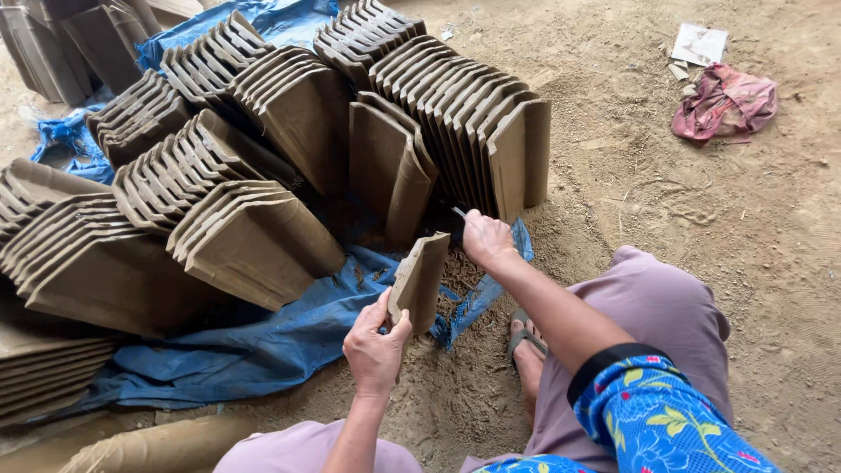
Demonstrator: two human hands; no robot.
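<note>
the left hand (375, 349) gripped one brown clay tile (420, 278) by its bottom end, holding it up over the blue sheet (263, 342), just in front of the tile stacks (263, 158). the right hand (487, 239) was closed around a thin blade (459, 212) at the tile's top edge. it looked like the trimming step. the next scrape would need a steady tile and a gentle stroke.

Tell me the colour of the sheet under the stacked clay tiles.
Blue; the sheet shows best in the head view, spread on the dirt beneath the clay tiles.
</note>
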